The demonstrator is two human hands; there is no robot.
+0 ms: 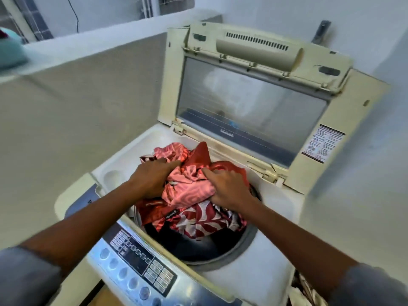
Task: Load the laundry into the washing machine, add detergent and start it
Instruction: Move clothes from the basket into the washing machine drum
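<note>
**Loading step.** Your left hand (pixel 152 180) and right hand (pixel 229 188) both have their fingers curled into the red-and-pink patterned laundry bundle (pixel 189 188), gripping it from either side. The bundle sits in the mouth of the round grey-rimmed drum (pixel 249 237) of the cream plastic top-loading washing machine (pixel 276 208). It is heaped above the rim toward the far side, and the near part of the drum shows dark and unfilled. The glass-paned lid (pixel 251 102) stands raised behind it. The silver-and-black button control panel (pixel 136 259) lies at the near edge, beneath your left forearm, untouched. More patterned cloth (pixel 306 290) shows at the lower right, beside the machine. Judged from this, loading is under way, and adding detergent and starting are not yet done. Your next move calls for pushing the bundle down below the rim and letting go, so that nothing overhangs it. No detergent container is in view.
</note>
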